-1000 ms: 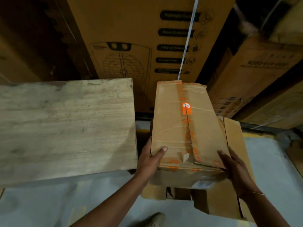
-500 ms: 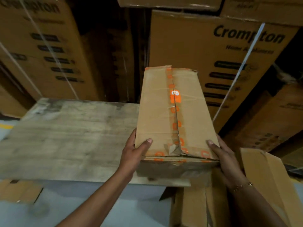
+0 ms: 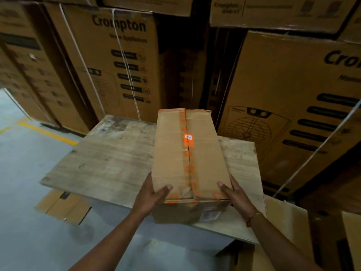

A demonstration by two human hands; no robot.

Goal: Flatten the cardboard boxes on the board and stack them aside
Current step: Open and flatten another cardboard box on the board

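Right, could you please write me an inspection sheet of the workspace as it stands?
Surface: worn, stained wooden board.
Job's things: taped cardboard box, unflattened, held over the board; contact unclear.
Clutter: flattened cardboard on the floor beside the board.
Hands: left hand and right hand grip the box's near corners, thumbs on top.
Cables: nothing seen.
Surroundings: stacked printed cartons with white straps; grey floor with a yellow line.

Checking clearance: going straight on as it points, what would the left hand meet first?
The left hand, gripping the orange-taped brown cardboard box, would pass over the wooden board and probably meet the stacked printed cartons; depth unclear.
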